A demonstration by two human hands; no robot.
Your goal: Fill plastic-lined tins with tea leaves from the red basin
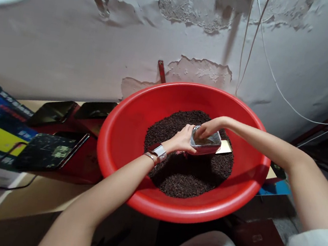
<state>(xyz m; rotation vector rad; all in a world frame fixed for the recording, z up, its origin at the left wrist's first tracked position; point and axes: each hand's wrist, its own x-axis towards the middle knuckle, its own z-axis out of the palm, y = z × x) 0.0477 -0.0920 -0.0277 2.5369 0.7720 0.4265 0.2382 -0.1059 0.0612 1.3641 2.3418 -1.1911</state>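
The left hand (183,138), reaching forward and rightward, grips the lined box (205,149); the right hand (209,127) bends downward, fingers inside, their grip hidden. Between the hands, the box's mouth faces up, longer side running left-right, above dark tea-like leaves (180,186) in the red tub (176,213).
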